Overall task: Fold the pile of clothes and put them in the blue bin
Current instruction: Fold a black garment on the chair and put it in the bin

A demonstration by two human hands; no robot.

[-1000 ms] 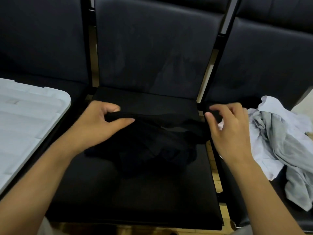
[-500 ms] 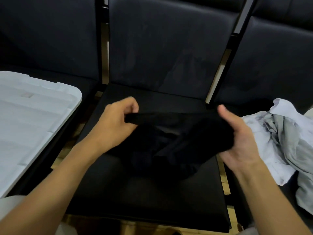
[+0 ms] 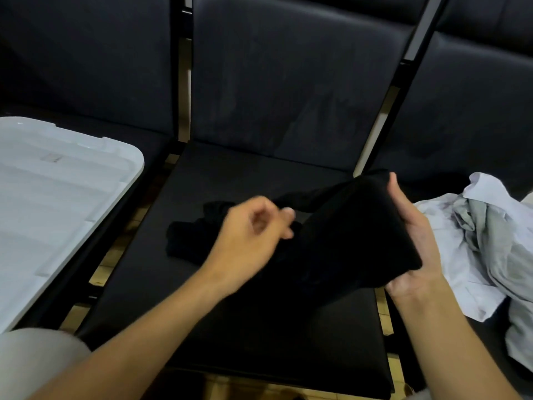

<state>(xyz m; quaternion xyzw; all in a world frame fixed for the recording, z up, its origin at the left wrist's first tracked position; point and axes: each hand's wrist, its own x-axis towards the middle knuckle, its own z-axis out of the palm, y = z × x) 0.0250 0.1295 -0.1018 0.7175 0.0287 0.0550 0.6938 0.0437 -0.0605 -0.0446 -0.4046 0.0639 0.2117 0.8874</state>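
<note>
Black garment point(image 3: 354, 226) draped over right fingers point(image 3: 393, 184)

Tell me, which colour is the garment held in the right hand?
Black, plain, seen in the head view: garment, right hand.

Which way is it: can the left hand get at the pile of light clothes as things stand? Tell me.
Probably not directly. The pile of light clothes lies on the seat beyond the right hand, and the black garment held there sits between it and the left hand, which would have to cross over both.
</note>
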